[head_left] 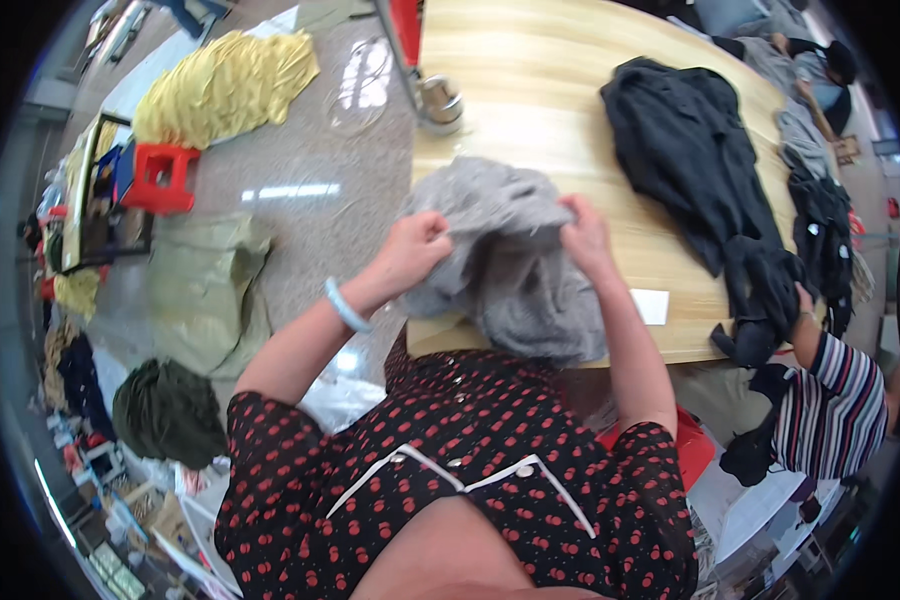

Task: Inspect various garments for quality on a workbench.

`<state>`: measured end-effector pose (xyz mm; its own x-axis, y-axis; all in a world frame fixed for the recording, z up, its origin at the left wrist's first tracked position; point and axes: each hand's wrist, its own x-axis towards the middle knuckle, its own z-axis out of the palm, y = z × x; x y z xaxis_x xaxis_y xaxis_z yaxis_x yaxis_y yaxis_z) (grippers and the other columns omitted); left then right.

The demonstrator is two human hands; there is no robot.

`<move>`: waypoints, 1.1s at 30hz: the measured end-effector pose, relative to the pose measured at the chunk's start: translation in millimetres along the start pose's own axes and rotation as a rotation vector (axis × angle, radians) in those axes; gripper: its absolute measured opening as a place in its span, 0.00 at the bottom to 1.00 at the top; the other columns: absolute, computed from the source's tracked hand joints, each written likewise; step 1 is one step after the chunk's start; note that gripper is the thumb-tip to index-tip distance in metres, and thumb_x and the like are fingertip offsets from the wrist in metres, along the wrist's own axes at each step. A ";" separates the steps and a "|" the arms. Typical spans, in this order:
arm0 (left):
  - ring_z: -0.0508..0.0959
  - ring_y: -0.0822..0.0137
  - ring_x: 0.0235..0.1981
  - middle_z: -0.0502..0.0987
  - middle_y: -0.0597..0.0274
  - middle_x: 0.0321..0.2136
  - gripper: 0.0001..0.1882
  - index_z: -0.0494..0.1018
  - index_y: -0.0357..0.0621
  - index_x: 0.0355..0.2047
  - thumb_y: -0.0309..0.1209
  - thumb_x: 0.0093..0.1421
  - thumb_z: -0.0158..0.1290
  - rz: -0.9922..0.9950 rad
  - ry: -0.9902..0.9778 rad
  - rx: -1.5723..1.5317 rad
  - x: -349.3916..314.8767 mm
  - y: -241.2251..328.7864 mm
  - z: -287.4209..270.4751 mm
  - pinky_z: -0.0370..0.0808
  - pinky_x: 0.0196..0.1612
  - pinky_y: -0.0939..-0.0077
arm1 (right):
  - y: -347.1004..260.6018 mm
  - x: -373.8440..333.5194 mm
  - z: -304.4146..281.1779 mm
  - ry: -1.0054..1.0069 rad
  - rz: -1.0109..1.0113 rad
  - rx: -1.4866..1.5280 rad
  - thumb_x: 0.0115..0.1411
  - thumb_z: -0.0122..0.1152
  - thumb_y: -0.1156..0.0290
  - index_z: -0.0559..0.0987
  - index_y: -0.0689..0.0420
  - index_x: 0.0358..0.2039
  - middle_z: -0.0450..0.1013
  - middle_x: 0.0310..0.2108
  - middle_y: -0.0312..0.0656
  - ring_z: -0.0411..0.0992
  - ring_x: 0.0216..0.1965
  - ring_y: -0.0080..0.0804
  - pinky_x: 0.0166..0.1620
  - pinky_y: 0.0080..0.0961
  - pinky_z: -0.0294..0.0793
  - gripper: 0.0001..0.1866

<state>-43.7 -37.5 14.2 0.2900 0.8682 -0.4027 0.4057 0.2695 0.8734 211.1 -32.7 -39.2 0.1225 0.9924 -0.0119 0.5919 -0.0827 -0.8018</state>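
Note:
A grey garment is bunched up between my hands at the near left corner of the wooden table. My left hand, below which a pale bracelet circles the wrist, is closed on the garment's left side. On the other side, my right hand pinches its upper right edge. The cloth sags between them and its lower part hangs over the table's near edge. A small white card lies on the table to the right of my right forearm.
Dark garments spread over the table's right side, where a person in a striped shirt handles one. A metal can stands at the left edge. Leftward on the floor are a yellow cloth heap, a red stool and a dark green bundle.

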 end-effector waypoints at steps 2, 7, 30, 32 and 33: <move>0.65 0.84 0.21 0.68 0.74 0.20 0.03 0.69 0.40 0.26 0.21 0.50 0.46 0.051 -0.004 0.054 -2.1 9.9 -1.1 0.62 0.23 0.88 | -6.2 -2.8 -6.6 -0.150 0.178 0.092 0.42 0.45 0.81 0.73 0.58 0.35 0.71 0.27 0.42 0.68 0.28 0.26 0.35 0.21 0.67 0.17; 0.66 0.83 0.22 0.70 0.73 0.21 0.03 0.70 0.39 0.28 0.25 0.52 0.49 -0.073 -0.212 -0.583 -5.6 57.7 12.1 0.64 0.24 0.86 | -69.2 -5.0 -78.1 -0.266 -0.077 0.281 0.48 0.54 0.77 0.73 0.61 0.37 0.70 0.30 0.35 0.67 0.33 0.19 0.37 0.15 0.66 0.14; 0.71 0.72 0.28 0.73 0.60 0.27 0.06 0.67 0.37 0.34 0.23 0.57 0.42 0.503 0.397 0.072 13.8 40.1 60.8 0.68 0.34 0.78 | -95.1 -8.4 -6.1 -0.029 -0.254 0.159 0.46 0.51 0.70 0.74 0.58 0.25 0.70 0.21 0.48 0.70 0.25 0.46 0.29 0.35 0.69 0.07; 0.72 0.72 0.31 0.73 0.60 0.29 0.07 0.67 0.37 0.35 0.23 0.57 0.42 0.338 0.189 -0.330 16.8 38.2 58.1 0.68 0.36 0.78 | -89.2 -10.4 -3.6 -0.160 -0.202 0.061 0.46 0.51 0.70 0.73 0.58 0.28 0.70 0.23 0.49 0.70 0.28 0.47 0.31 0.36 0.69 0.08; 0.73 0.73 0.33 0.73 0.60 0.31 0.08 0.67 0.37 0.37 0.24 0.58 0.41 0.060 0.034 -0.707 20.2 38.5 56.8 0.69 0.38 0.78 | -84.6 -9.9 -5.0 -0.112 -0.244 0.096 0.46 0.51 0.70 0.73 0.58 0.28 0.70 0.23 0.49 0.70 0.28 0.47 0.31 0.36 0.69 0.08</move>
<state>27.1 -33.3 24.1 0.2623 0.8995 -0.3493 -0.2734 0.4164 0.8671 163.7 -36.0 31.7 -0.1065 0.9863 0.1263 0.5143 0.1634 -0.8419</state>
